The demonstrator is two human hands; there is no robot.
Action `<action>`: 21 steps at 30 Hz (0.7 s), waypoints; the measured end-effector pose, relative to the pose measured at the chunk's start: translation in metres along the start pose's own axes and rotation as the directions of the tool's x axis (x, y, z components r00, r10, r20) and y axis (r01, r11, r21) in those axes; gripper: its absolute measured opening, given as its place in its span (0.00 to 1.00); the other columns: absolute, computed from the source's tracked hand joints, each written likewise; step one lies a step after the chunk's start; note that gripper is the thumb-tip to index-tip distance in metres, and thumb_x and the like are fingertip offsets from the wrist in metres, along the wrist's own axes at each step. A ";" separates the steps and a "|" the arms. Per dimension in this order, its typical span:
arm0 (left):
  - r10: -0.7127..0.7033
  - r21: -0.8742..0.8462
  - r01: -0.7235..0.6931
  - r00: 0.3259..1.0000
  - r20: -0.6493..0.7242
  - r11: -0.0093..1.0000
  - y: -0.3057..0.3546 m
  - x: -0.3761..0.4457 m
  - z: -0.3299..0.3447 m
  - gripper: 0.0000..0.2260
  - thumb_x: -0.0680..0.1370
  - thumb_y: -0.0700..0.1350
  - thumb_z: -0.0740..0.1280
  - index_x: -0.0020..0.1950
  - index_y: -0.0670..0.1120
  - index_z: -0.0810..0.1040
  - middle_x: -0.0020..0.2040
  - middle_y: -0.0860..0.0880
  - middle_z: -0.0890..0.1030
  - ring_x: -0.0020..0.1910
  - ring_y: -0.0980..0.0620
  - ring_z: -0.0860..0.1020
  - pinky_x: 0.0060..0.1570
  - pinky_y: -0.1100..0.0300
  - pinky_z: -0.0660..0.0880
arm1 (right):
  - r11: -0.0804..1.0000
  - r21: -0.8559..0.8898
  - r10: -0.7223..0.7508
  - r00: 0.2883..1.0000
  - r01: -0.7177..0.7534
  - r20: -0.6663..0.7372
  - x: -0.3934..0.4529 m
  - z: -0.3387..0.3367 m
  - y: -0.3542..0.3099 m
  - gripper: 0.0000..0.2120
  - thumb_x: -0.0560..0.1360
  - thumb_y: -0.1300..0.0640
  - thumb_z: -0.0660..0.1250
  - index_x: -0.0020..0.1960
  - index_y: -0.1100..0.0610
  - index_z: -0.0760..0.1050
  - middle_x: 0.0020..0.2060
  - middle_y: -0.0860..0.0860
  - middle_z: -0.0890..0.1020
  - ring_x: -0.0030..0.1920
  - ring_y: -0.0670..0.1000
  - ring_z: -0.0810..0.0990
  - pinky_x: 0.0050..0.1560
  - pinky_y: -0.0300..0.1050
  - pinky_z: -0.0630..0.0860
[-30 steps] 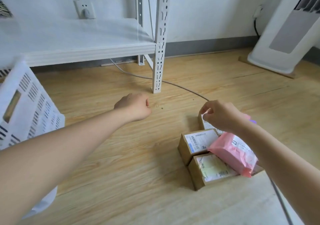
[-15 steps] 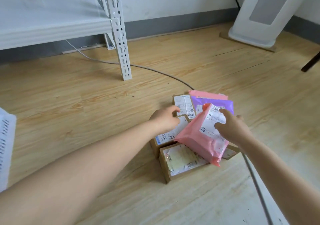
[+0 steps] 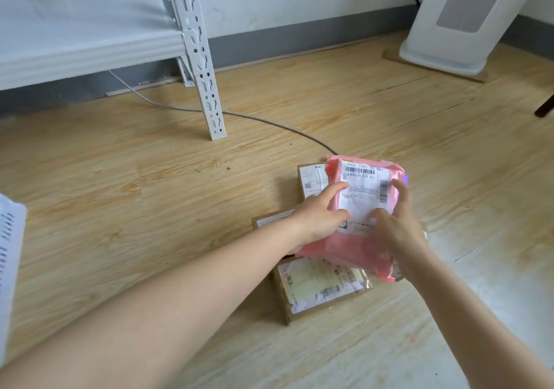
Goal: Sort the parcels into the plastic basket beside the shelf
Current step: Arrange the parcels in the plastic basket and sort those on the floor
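A pink mailer bag (image 3: 353, 247) with a white label is held above a pile of parcels on the wooden floor. My left hand (image 3: 317, 217) grips its left side, and my right hand (image 3: 395, 223) grips its right side. Under it lie a cardboard box with a pale label (image 3: 317, 289), a second box (image 3: 269, 219) mostly hidden by my left arm, and a third box (image 3: 311, 180) behind. A sliver of a purple parcel (image 3: 405, 177) shows at the right. The white plastic basket (image 3: 9, 238) shows only as an edge at the far left.
A white metal shelf (image 3: 90, 46) stands at the back left, its post (image 3: 207, 88) reaching the floor. A grey cable (image 3: 269, 123) runs across the floor toward the parcels. A white appliance (image 3: 458, 22) stands at the back right. A dark leg (image 3: 544, 108) shows at the right edge.
My right hand lifted the pink mailer off the pile and turned its label up. My left hand came across from the left and took hold of its left side. The view shifted right.
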State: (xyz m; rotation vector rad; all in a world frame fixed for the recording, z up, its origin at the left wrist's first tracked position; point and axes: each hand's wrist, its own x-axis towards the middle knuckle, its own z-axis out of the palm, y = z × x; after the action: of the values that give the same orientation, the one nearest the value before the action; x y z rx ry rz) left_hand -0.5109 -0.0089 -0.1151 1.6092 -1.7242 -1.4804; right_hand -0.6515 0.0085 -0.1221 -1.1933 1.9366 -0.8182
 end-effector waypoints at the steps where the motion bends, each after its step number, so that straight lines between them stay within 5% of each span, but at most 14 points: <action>1: 0.013 -0.025 -0.014 1.000 -0.026 1.000 0.000 -0.004 -0.007 0.25 0.77 0.44 0.60 0.71 0.61 0.61 0.67 0.45 0.67 0.56 0.48 0.73 0.54 0.58 0.70 | 0.999 0.006 -0.038 0.999 0.038 -0.005 -0.002 0.001 -0.004 0.30 0.73 0.62 0.57 0.71 0.43 0.55 0.48 0.55 0.75 0.34 0.50 0.73 0.35 0.43 0.68; 5: 0.048 -0.039 -0.053 0.991 -0.128 0.998 -0.007 -0.025 -0.039 0.25 0.77 0.42 0.59 0.71 0.60 0.63 0.63 0.42 0.69 0.46 0.49 0.75 0.42 0.62 0.72 | 0.985 0.044 -0.167 0.984 0.165 0.064 -0.013 0.015 -0.028 0.27 0.73 0.64 0.56 0.67 0.41 0.63 0.52 0.55 0.76 0.40 0.54 0.75 0.43 0.49 0.73; 9: 0.054 -0.037 -0.063 0.974 -0.219 0.997 -0.018 -0.050 -0.078 0.25 0.77 0.42 0.60 0.71 0.61 0.64 0.54 0.46 0.67 0.34 0.53 0.71 0.34 0.61 0.70 | 0.975 0.128 -0.200 0.968 0.182 0.150 -0.031 0.038 -0.059 0.26 0.73 0.62 0.55 0.62 0.35 0.66 0.49 0.53 0.74 0.36 0.51 0.74 0.38 0.47 0.71; 14: 0.127 0.019 -0.129 0.926 -0.355 0.991 -0.037 -0.095 -0.138 0.23 0.76 0.40 0.62 0.69 0.58 0.67 0.56 0.47 0.67 0.54 0.46 0.73 0.54 0.59 0.71 | 0.950 0.240 -0.261 0.931 0.200 0.255 -0.067 0.076 -0.114 0.26 0.74 0.64 0.55 0.58 0.35 0.69 0.47 0.55 0.77 0.39 0.54 0.75 0.44 0.60 0.78; 17: 0.120 -0.037 -0.151 0.892 -0.435 0.988 -0.054 -0.124 -0.172 0.22 0.76 0.39 0.62 0.68 0.54 0.70 0.50 0.50 0.68 0.47 0.54 0.69 0.41 0.72 0.67 | 0.931 0.284 -0.312 0.903 0.229 0.295 -0.088 0.099 -0.143 0.26 0.73 0.66 0.56 0.61 0.39 0.71 0.49 0.56 0.76 0.34 0.48 0.79 0.29 0.43 0.77; 21: 0.081 -0.084 -0.136 0.878 -0.471 0.987 -0.069 -0.165 -0.217 0.21 0.76 0.40 0.63 0.66 0.57 0.71 0.64 0.46 0.69 0.56 0.52 0.71 0.47 0.64 0.68 | 0.925 0.335 -0.321 0.843 0.181 0.431 -0.122 0.131 -0.177 0.24 0.74 0.65 0.56 0.60 0.39 0.71 0.38 0.49 0.75 0.30 0.43 0.80 0.27 0.38 0.76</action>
State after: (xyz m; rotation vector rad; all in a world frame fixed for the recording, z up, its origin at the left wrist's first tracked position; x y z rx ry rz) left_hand -0.2517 0.0550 -0.0262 1.6123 -1.4010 -1.0078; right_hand -0.4212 0.0351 -0.0232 -1.3407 1.2283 -0.8061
